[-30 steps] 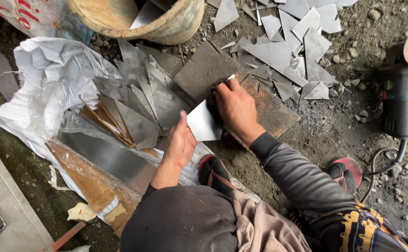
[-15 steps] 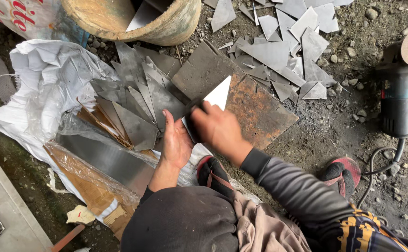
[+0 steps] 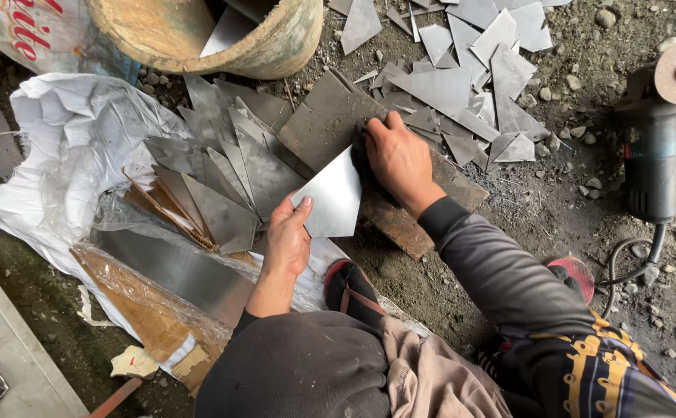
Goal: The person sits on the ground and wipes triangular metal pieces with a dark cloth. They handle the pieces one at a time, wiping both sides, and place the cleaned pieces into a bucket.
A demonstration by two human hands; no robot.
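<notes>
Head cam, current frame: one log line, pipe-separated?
left hand: holds triangular metal sheet | right hand: pressed on rusty flat plate | angle grinder: idle on ground at right

Bare dirt ground strewn with pebbles, in flat daylight, with a concrete slab at its edge.

Bucket and red-lettered sack cut by the top edge; right hand's fingertips perhaps hidden.
</notes>
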